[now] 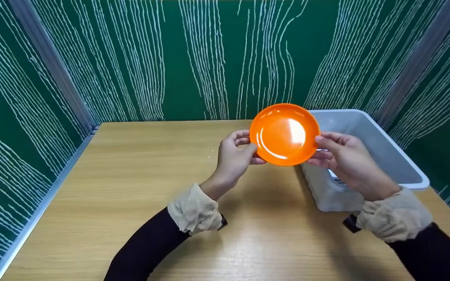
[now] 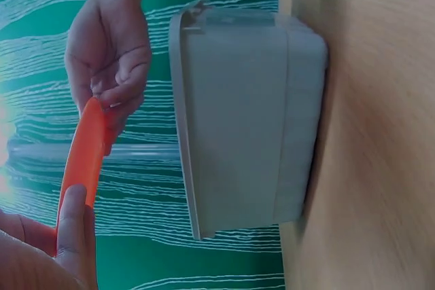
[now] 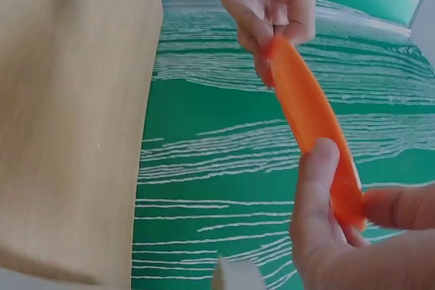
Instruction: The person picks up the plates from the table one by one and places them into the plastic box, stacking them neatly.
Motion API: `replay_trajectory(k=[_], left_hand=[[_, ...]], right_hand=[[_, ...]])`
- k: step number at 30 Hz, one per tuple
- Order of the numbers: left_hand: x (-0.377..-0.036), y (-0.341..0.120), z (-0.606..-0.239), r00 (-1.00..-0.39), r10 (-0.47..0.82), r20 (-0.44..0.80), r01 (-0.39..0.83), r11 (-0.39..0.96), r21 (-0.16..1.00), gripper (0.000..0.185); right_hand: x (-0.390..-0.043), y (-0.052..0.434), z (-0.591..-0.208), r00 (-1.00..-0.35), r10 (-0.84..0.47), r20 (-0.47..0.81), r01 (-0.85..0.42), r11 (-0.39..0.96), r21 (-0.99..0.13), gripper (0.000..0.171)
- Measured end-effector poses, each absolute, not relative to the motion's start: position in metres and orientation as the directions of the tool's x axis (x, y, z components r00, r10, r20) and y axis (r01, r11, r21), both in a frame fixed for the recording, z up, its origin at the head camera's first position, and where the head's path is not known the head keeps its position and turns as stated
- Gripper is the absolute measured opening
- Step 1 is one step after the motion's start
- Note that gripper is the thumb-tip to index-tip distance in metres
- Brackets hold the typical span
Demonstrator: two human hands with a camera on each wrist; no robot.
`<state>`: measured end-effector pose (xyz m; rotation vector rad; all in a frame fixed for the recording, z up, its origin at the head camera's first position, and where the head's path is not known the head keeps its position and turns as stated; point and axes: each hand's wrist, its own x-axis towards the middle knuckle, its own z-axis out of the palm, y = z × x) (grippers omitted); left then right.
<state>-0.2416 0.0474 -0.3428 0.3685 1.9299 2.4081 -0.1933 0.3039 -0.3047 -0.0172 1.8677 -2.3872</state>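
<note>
An orange plate (image 1: 279,136), round and shiny, is held up above the table with its inner face toward the head camera. My left hand (image 1: 236,156) pinches its left edge, thumb in front and fingers behind. On the opposite edge my right hand (image 1: 348,160) grips it the same way. From the side, in the left wrist view, the plate (image 2: 83,151) looks thin and shallow, with the right hand (image 2: 112,49) at its far rim. The right wrist view also shows the plate (image 3: 312,127) edge-on between both hands.
A grey plastic bin (image 1: 395,146) stands on the right part of the wooden table (image 1: 150,171), partly behind the right hand. Green walls (image 1: 233,58) with white wavy lines enclose the table at the back and sides.
</note>
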Motion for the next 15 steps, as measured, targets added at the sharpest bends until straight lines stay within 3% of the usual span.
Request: replay_trajectory(k=[5,15], left_hand=[[-0.239,0.047,-0.344,-0.971,0.188,0.149,0.104,-0.229,0.968,0.034],[-0.241,0.037,-0.348,-0.953,0.255,0.161,0.093,-0.261,0.961,0.036]], right_hand=[[-0.191,0.302,-0.307,-0.996,-0.042,-0.073,0.079,-0.182,-0.98,0.039],[-0.189,0.314,-0.305,-0.998,-0.024,-0.064,0.068,-0.219,-0.973,0.038]])
